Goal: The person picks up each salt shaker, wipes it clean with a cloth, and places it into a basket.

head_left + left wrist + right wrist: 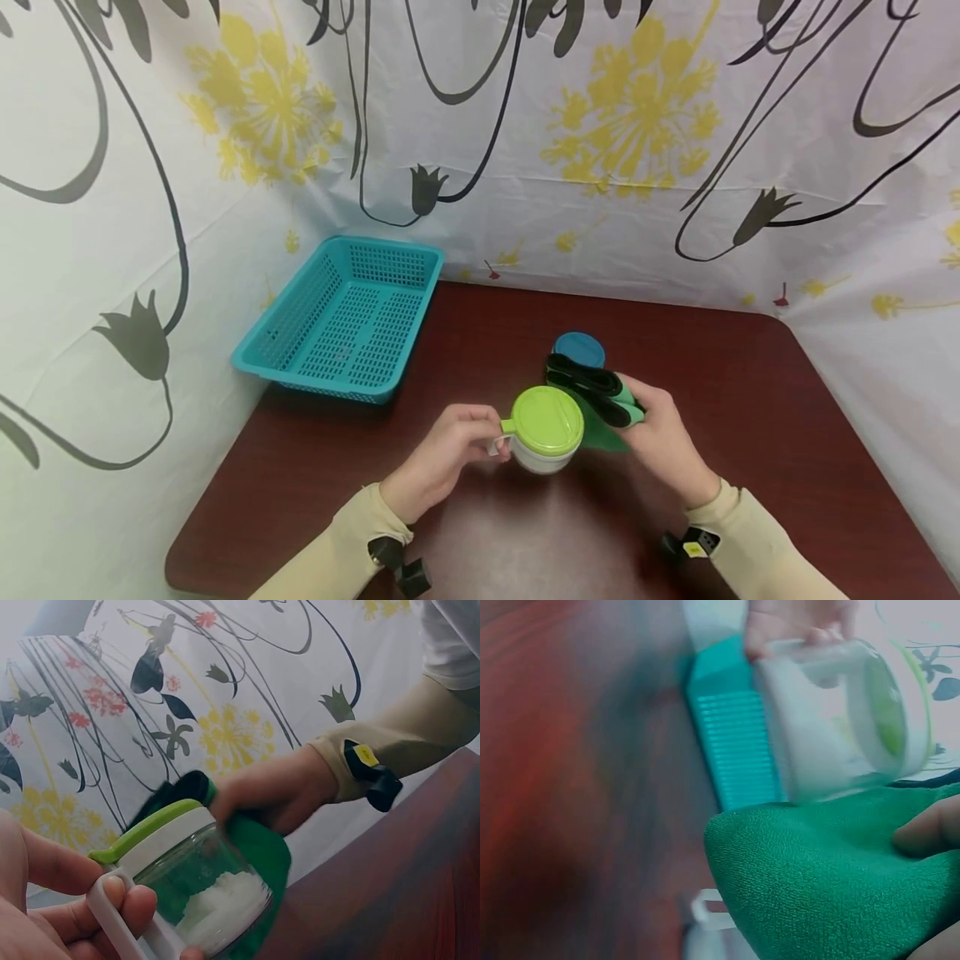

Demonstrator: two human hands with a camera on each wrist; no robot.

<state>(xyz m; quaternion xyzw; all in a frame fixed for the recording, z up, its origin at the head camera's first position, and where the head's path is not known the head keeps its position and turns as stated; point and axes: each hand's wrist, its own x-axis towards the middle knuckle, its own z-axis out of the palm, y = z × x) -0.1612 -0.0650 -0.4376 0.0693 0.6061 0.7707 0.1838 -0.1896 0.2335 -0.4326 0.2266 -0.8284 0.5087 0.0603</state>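
Observation:
My left hand (465, 437) grips the white handle of a clear seasoning jar with a lime-green lid (547, 421). White powder shows through its wall in the left wrist view, where the jar (217, 900) is tilted. My right hand (663, 433) holds a folded green cloth (603, 425), dark on its other side. In the right wrist view the cloth (825, 862) lies against or very near the jar (817, 720); whether they touch I cannot tell. Just behind the cloth stands a blue-lidded container (580, 348), its body mostly hidden.
A turquoise perforated basket (341, 387) stands at the back left of the dark red table (480, 333). Patterned white fabric (480, 125) hangs behind and along the sides. In the right wrist view a white handle (711, 911) shows below the cloth.

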